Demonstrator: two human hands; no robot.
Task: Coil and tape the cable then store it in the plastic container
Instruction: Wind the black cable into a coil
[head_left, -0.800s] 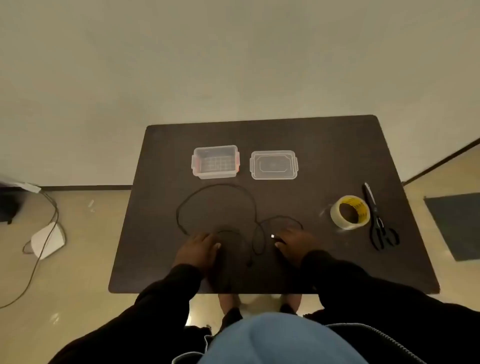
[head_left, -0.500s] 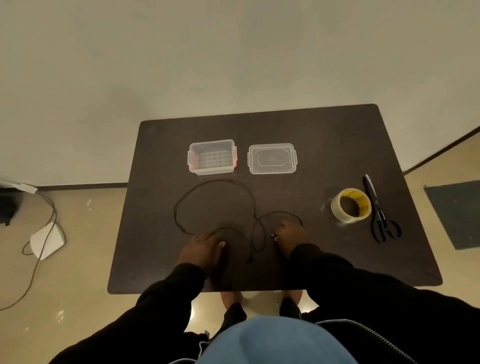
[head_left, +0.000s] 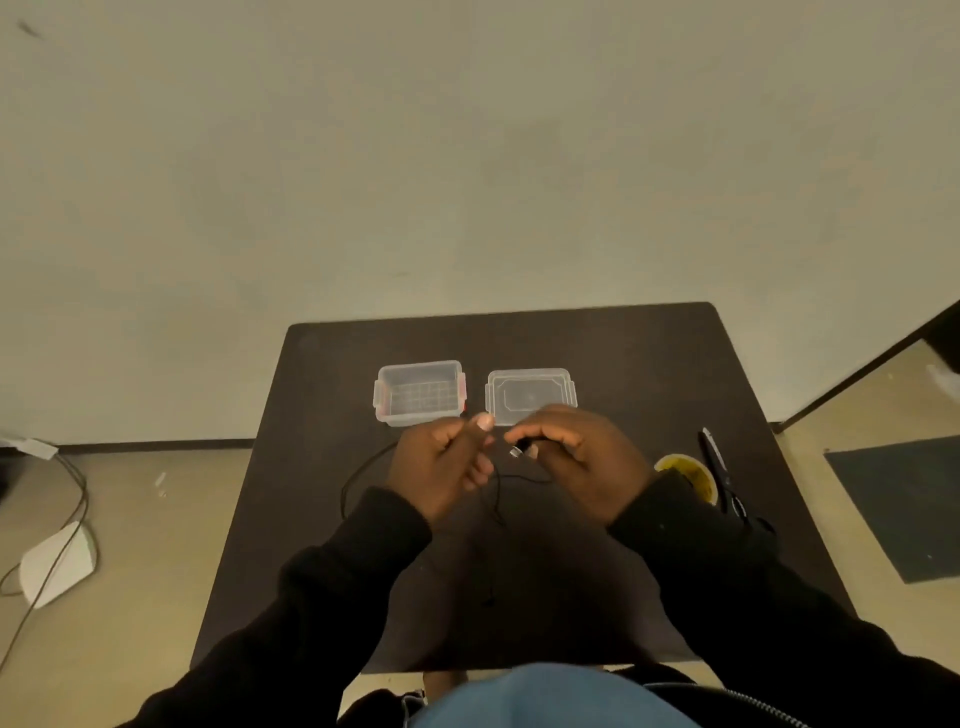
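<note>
Your right hand (head_left: 582, 462) pinches the cable (head_left: 358, 470) by its plug end; slack trails left and near past your loosely curled left hand (head_left: 441, 467), its hold unclear.

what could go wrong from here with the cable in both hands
The thin black cable trails loose over the dark table below the left hand and right hand, so coiling may tangle or kink it. The yellow-cored tape roll is half hidden behind the right sleeve, which might knock it into the black scissors.
</note>
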